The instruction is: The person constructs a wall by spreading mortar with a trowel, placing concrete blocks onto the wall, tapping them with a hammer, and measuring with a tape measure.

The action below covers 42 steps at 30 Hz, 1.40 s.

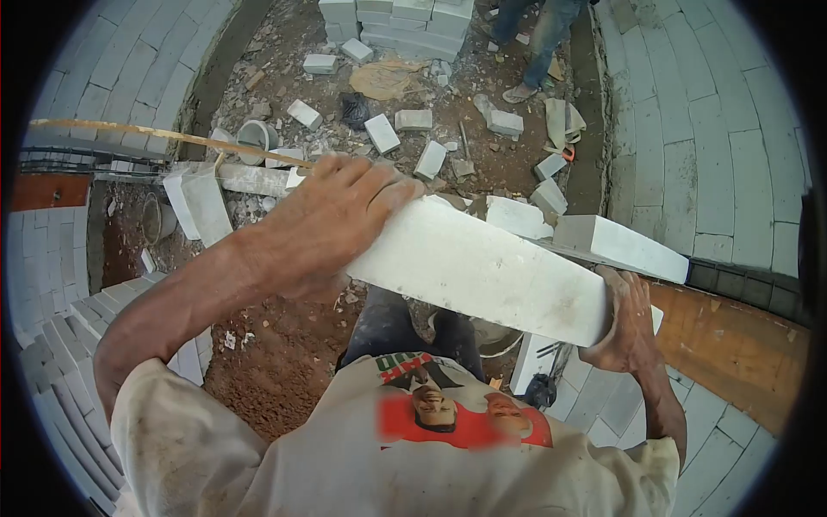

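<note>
Walls of long, pale grey blocks rise on both sides, one on the left [121, 52] and one on the right [689, 138], closing in a strip of brown, rubble-strewn earth ground [495, 159]. At the far end of it stands a neat stack of white rectangular blocks [405, 26], and near that I see another person's legs in dusty blue jeans [543, 43]. Along the right side runs a flat brown wooden board [732, 345].

Closest to me is a worker in a stained off-white T-shirt [319, 465] with a red printed panel. Across the front of that body, held between both hands, is a long white rectangular block [491, 267], slanting so its left end lies farther out than its right. Just beyond its right end rests a similar white block [620, 241]. Away to the left sits a round pale grey bucket [256, 138], and a crumpled black plastic bag [354, 110] lies among broken white pieces.

The left hand [357, 202] lies over the block's left end, fingers bent and close together; I cannot tell how its thumb sits. The right hand [624, 319] wraps the right end, fingers side by side, pressed against it.
</note>
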Each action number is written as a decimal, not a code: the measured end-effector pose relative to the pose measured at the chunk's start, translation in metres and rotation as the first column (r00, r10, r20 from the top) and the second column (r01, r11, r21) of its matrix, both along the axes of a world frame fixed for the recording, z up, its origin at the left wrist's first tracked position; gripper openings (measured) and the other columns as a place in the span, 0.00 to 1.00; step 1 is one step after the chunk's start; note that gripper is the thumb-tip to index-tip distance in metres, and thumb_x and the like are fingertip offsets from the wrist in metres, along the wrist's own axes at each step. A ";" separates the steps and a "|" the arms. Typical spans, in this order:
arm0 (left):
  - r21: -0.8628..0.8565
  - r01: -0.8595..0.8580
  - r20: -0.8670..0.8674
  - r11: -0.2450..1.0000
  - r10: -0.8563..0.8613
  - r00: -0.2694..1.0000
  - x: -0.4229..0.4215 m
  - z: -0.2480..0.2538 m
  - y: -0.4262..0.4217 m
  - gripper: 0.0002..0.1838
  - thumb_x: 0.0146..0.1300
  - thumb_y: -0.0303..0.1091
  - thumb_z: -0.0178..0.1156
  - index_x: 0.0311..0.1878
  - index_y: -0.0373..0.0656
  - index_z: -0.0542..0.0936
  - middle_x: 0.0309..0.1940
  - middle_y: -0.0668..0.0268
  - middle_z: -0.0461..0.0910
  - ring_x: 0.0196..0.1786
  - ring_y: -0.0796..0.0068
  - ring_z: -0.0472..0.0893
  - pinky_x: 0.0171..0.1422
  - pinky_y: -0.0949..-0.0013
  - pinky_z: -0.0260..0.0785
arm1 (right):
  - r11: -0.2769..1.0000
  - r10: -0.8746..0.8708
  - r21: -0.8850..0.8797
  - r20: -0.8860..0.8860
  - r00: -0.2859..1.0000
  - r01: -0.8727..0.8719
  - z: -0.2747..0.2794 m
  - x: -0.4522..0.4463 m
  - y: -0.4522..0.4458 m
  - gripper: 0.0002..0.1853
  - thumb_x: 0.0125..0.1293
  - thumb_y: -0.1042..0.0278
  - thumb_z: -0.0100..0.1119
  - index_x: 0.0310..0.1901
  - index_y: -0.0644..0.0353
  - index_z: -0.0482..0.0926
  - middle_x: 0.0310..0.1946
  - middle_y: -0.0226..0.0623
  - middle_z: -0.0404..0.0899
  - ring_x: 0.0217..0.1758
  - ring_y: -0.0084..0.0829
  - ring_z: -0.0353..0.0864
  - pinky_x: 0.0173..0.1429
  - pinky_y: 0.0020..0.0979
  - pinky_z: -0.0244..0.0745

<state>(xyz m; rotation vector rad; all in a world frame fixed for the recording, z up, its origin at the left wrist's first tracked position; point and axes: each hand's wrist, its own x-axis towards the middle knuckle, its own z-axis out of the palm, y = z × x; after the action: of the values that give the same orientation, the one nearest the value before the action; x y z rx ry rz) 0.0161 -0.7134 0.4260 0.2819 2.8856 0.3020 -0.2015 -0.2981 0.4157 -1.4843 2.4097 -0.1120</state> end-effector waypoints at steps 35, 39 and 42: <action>-0.202 -0.289 0.197 0.936 0.328 0.924 0.042 -0.389 -0.289 0.55 0.43 0.25 0.84 0.77 0.38 0.66 0.73 0.51 0.73 0.79 0.51 0.72 0.85 0.48 0.63 | 0.957 0.136 0.225 0.207 0.969 -0.182 -0.373 0.008 -0.357 0.63 0.38 0.57 0.85 0.77 0.65 0.61 0.70 0.54 0.71 0.74 0.57 0.70 0.79 0.57 0.67; -0.267 -0.221 0.222 0.938 0.283 0.933 0.035 -0.395 -0.281 0.59 0.39 0.30 0.88 0.77 0.40 0.67 0.75 0.53 0.72 0.79 0.53 0.72 0.85 0.48 0.64 | 0.937 0.124 0.303 0.182 0.975 -0.175 -0.380 0.008 -0.354 0.62 0.39 0.58 0.86 0.78 0.64 0.60 0.72 0.54 0.69 0.78 0.56 0.68 0.81 0.57 0.65; -0.255 -0.217 0.244 0.942 0.280 0.928 0.034 -0.404 -0.274 0.55 0.44 0.30 0.86 0.77 0.39 0.67 0.73 0.54 0.73 0.78 0.54 0.72 0.83 0.48 0.67 | 0.924 0.115 0.342 0.178 0.977 -0.171 -0.386 0.004 -0.350 0.63 0.40 0.58 0.86 0.78 0.64 0.60 0.76 0.55 0.66 0.81 0.56 0.64 0.82 0.58 0.63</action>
<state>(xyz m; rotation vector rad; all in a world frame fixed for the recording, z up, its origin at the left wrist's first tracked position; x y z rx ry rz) 0.0505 -0.9875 0.0220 -0.1604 2.6400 0.0481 -0.1975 -0.6476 0.0301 -1.4161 2.0561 0.2236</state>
